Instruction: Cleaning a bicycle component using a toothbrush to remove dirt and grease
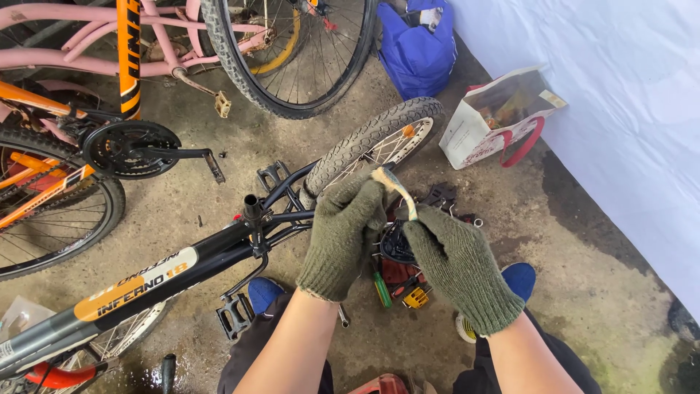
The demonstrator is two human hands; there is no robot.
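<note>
Both gloved, the left hand and right hand are each clamped on an end of a pale strip stretched between them above the black bicycle, and I judge knit gloves could let it slip free.

A small bicycle lies on the concrete floor from seven o'clock toward one o'clock, its rear wheel at the far end. Two more bikes (one behind the other) stand at ten and eleven o'clock, with a large wheel at twelve. A paper bag sits at two o'clock against the sheet; hand tools lie at centre between the shoes.
</note>
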